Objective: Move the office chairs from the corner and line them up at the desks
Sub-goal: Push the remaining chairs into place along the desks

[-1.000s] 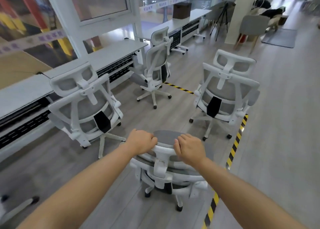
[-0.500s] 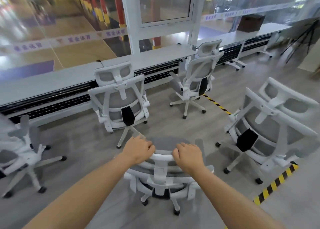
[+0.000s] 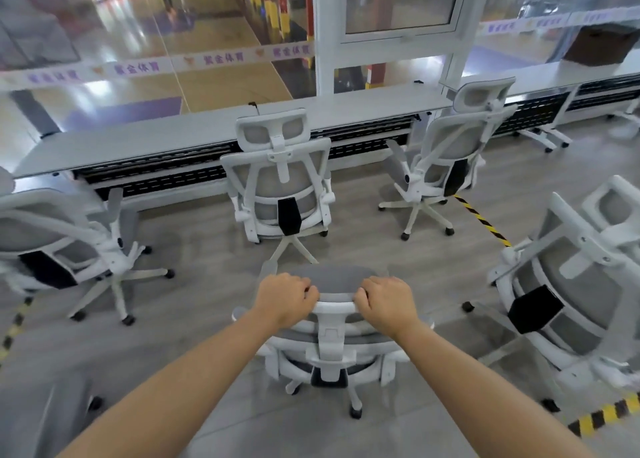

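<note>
Left hand (image 3: 285, 298) and right hand (image 3: 386, 301) both clench the headrest (image 3: 337, 305) of the chair (image 3: 332, 346) directly beneath them, likely for steering it toward the desk (image 3: 194, 135) ahead.

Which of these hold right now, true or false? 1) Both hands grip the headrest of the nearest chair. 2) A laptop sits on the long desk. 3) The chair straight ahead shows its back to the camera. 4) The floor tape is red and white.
1) True: the left hand and the right hand grip the headrest of the nearest chair.
2) False: the long desk shows no laptop.
3) True: the chair straight ahead shows its back.
4) False: the floor tape is yellow and black.
</note>
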The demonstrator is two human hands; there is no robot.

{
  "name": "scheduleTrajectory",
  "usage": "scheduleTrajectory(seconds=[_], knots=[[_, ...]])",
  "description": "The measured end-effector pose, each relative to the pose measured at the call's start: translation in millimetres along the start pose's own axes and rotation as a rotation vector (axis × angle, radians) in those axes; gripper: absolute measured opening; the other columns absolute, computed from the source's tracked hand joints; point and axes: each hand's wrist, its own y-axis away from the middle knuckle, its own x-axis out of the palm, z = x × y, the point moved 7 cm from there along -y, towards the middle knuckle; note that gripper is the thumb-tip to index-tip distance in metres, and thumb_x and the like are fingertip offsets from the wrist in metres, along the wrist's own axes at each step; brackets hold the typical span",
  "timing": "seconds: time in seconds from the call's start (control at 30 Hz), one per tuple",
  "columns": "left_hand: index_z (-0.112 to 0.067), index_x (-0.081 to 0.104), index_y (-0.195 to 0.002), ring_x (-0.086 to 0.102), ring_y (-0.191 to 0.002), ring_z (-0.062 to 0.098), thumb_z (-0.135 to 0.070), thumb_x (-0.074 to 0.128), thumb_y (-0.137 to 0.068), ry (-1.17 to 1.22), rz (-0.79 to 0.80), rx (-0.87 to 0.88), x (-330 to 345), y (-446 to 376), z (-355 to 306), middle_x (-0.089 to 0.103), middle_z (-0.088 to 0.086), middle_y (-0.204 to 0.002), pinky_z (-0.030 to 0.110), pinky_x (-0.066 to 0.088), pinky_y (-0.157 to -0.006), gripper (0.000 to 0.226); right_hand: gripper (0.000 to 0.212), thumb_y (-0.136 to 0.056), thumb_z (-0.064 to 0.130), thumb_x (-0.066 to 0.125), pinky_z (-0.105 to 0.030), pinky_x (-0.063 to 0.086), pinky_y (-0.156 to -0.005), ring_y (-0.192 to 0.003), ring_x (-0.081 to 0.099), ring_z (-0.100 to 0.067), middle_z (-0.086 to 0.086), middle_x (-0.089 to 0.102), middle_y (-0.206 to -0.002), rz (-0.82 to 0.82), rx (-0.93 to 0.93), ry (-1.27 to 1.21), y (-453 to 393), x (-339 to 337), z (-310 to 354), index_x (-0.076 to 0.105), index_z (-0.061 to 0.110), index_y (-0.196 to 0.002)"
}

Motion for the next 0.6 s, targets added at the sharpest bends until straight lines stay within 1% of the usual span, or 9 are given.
scheduleTrajectory(seconds=[0.07,0.13,0.2,0.27,0.3,0.37,0.47,0.5,0.6], knots=[[-0.015,0.055,-0.068,0.045,-0.055,0.017,-0.041,0.024,-0.088,-0.008,-0.013,-0.068,-2,8,-5,0.055,-0.001,-0.061,0.032,0.032,-0.049,0.045,0.037,-0.085,0.029,0.039,-0.028,0.024,-0.052,-0.045,0.034,-0.019,0.004,0.041,-0.049,0.011,-0.034,-0.021,3,-2,-2,0.044,0.018,-0.05],[-0.016,0.055,-0.069,0.041,-0.053,0.017,-0.037,0.032,-0.091,-0.031,-0.01,-0.152,-4,17,-12,0.051,-0.001,-0.059,0.033,0.035,-0.052,0.038,0.036,-0.086,0.03,0.037,-0.029,0.025,-0.052,-0.045,0.033,-0.02,0.005,0.037,-0.05,0.03,-0.078,-0.043,7,-5,-3,0.04,0.019,-0.051],[-0.018,0.049,-0.064,0.04,-0.054,0.019,-0.034,0.037,-0.093,-0.055,0.005,-0.219,-7,27,-21,0.044,-0.002,-0.056,0.032,0.027,-0.052,0.035,0.036,-0.087,0.031,0.035,-0.03,0.028,-0.052,-0.046,0.034,-0.02,0.006,0.036,-0.05,0.063,-0.105,-0.073,12,-8,-5,0.038,0.019,-0.052],[-0.02,0.04,-0.058,0.044,-0.058,0.022,-0.034,0.038,-0.094,-0.056,-0.007,-0.263,-11,40,-31,0.041,-0.002,-0.054,0.033,0.021,-0.052,0.038,0.037,-0.086,0.033,0.031,-0.032,0.033,-0.054,-0.048,0.036,-0.021,0.006,0.037,-0.051,0.111,-0.112,-0.096,18,-11,-6,0.039,0.019,-0.053],[-0.02,0.04,-0.058,0.046,-0.059,0.023,-0.035,0.036,-0.093,-0.055,-0.016,-0.281,-12,47,-34,0.042,-0.002,-0.054,0.032,0.02,-0.052,0.038,0.037,-0.086,0.034,0.03,-0.032,0.034,-0.055,-0.049,0.036,-0.021,0.007,0.036,-0.052,0.133,-0.12,-0.103,22,-13,-5,0.039,0.019,-0.053],[-0.02,0.047,-0.062,0.048,-0.058,0.023,-0.04,0.026,-0.087,-0.053,-0.039,-0.31,-10,63,-42,0.046,-0.002,-0.055,0.031,0.02,-0.05,0.039,0.038,-0.085,0.036,0.024,-0.031,0.031,-0.058,-0.052,0.037,-0.02,0.007,0.033,-0.052,0.185,-0.154,-0.106,31,-18,-1,0.039,0.019,-0.054],[-0.017,0.05,-0.062,0.046,-0.054,0.021,-0.045,0.015,-0.079,0.002,-0.108,-0.34,-6,84,-52,0.044,-0.001,-0.053,0.028,0.018,-0.047,0.048,0.042,-0.083,0.041,0.015,-0.03,0.027,-0.063,-0.055,0.038,-0.019,0.007,0.031,-0.053,0.249,-0.199,-0.094,44,-24,0,0.04,0.02,-0.056],[-0.016,0.052,-0.063,0.047,-0.054,0.021,-0.047,0.014,-0.078,0.008,-0.123,-0.35,-5,90,-55,0.046,-0.001,-0.053,0.027,0.019,-0.047,0.051,0.041,-0.083,0.04,0.017,-0.03,0.027,-0.062,-0.054,0.037,-0.019,0.007,0.031,-0.051,0.236,-0.207,-0.097,48,-27,0,0.038,0.02,-0.055],[-0.016,0.055,-0.066,0.052,-0.055,0.02,-0.049,0.016,-0.079,0.002,-0.137,-0.382,5,110,-60,0.056,0.0,-0.058,0.025,0.026,-0.047,0.053,0.037,-0.084,0.033,0.03,-0.028,0.024,-0.055,-0.045,0.03,-0.018,0.008,0.029,-0.047,0.161,-0.239,-0.111,64,-33,2,0.033,0.02,-0.05]])
